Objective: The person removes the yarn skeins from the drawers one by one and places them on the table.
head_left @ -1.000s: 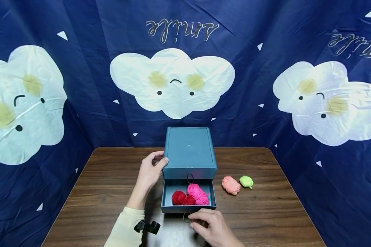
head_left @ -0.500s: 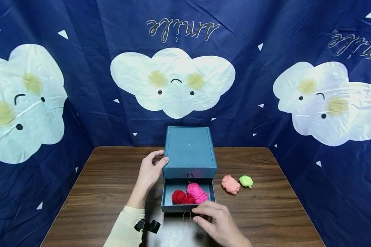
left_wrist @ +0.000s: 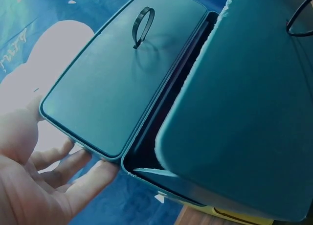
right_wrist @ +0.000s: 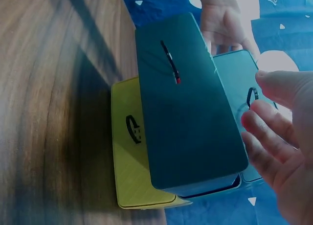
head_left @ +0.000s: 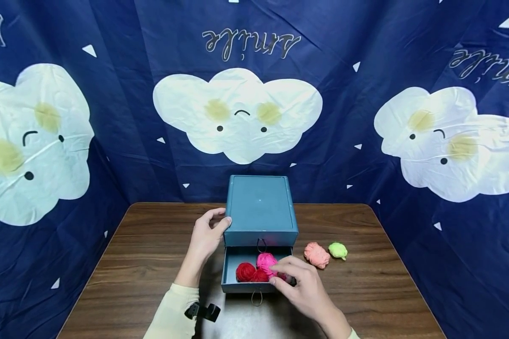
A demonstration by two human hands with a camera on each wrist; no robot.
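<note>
- Blue curtain [head_left: 343, 28] stands behind the worktop [head_left: 152, 263]. Head view: right hand [head_left: 301, 285] bends its fingers at the pink yarn [head_left: 266, 262] inside the open drawer [head_left: 237, 288]; whether it pinches, I cannot tell. If a strand catches, the ball may unwind. Counted: one pink, two red lumps [head_left: 246, 272], one peach ball [head_left: 316, 255], one green ball [head_left: 337, 250].
- Left wrist view: left hand [left_wrist: 44, 193] grips the box [left_wrist: 102, 102].
- Right wrist view: three drawer fronts [right_wrist: 186, 122], three loops [right_wrist: 170, 62].

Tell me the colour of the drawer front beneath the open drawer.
The lower drawer front is yellow, seen best in the right wrist view.
</note>
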